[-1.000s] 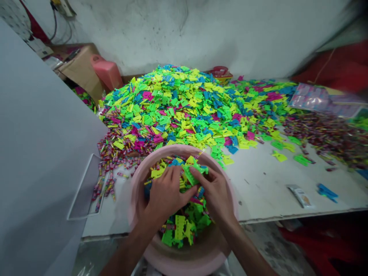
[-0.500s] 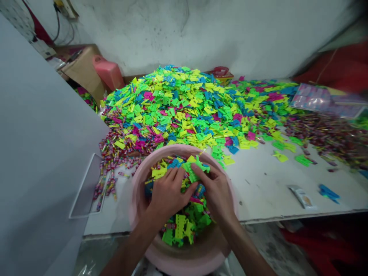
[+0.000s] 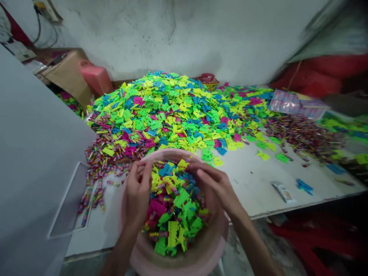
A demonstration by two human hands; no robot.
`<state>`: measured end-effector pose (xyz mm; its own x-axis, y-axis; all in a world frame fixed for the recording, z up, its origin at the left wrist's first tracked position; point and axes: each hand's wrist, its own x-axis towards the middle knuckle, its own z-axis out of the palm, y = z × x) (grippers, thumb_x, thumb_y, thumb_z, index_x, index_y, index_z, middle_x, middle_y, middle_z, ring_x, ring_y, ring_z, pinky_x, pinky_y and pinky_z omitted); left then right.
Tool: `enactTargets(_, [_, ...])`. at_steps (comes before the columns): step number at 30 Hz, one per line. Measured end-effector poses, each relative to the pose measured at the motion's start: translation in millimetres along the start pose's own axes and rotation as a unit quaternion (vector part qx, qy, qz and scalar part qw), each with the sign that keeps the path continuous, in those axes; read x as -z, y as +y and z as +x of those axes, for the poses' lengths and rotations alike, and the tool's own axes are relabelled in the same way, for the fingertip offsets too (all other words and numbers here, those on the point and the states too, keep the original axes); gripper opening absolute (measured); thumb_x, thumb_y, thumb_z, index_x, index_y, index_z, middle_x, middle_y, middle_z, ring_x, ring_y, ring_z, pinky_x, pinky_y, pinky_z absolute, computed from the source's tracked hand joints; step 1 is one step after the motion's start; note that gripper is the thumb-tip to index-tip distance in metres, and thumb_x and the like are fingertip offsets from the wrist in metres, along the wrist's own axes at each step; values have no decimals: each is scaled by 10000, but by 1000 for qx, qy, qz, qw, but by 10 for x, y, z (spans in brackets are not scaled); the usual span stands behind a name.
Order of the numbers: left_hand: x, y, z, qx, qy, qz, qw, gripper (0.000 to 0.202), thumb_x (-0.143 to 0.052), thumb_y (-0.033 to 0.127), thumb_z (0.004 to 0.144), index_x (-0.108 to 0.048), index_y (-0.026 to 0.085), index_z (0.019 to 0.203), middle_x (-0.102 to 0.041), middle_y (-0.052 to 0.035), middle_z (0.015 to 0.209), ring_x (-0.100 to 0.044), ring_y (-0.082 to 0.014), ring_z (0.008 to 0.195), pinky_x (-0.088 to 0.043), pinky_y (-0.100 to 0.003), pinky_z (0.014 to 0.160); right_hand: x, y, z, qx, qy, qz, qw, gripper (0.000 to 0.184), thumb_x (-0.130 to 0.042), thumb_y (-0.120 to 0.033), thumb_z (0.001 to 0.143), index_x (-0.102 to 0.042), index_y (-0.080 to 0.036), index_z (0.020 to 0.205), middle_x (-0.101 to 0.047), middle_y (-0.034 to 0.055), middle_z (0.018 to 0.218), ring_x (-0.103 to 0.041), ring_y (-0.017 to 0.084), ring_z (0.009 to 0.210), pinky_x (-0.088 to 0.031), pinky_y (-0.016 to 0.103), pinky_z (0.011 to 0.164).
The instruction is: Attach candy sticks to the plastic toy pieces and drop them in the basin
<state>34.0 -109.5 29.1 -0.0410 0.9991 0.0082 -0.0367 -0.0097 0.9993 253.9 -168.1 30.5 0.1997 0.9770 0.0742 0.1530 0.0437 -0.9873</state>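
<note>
A pink round basin stands at the table's front edge. Inside lie flat plastic pieces in green, yellow, blue and magenta, mixed with small wrapped sticks. My left hand is over the basin's left rim with its fingers curled in; whether anything sits between them is hidden. On the right, my right hand reaches over the rim, fingers stretched toward the contents and thumb apart, with nothing visible in its grasp.
Behind the basin rises a large heap of coloured plastic pieces. Wrapped sticks lie left and right. A red jug, a clear packet, a small sachet and a grey panel surround the work area.
My hands have drawn apart from the middle of the basin toward its two sides. The green piece under my right fingers has left them. The view has shifted slightly right.
</note>
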Motion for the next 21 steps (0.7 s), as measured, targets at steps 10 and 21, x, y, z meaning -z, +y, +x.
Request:
enactTargets(10, [80, -33, 223, 231, -91, -358, 900, 267, -619, 78, 644, -613, 128, 906, -584, 8, 746, -501, -57, 542, -373, -147, 417, 682, 1202, 366, -102, 217, -246, 939, 255, -755, -401, 699, -698, -183, 818, -689, 203, 1079, -595, 365, 1086, -454, 452, 899])
enactTargets(21, [81, -12, 208, 225, -162, -297, 914, 198, -724, 320, 851, -679, 138, 914, -357, 101, 453, -140, -20, 365, -102, -172, 316, 667, 1315, 445, -133, 255, -188, 939, 525, -743, -654, 607, -543, -234, 851, -703, 140, 978, -671, 323, 887, -510, 456, 808])
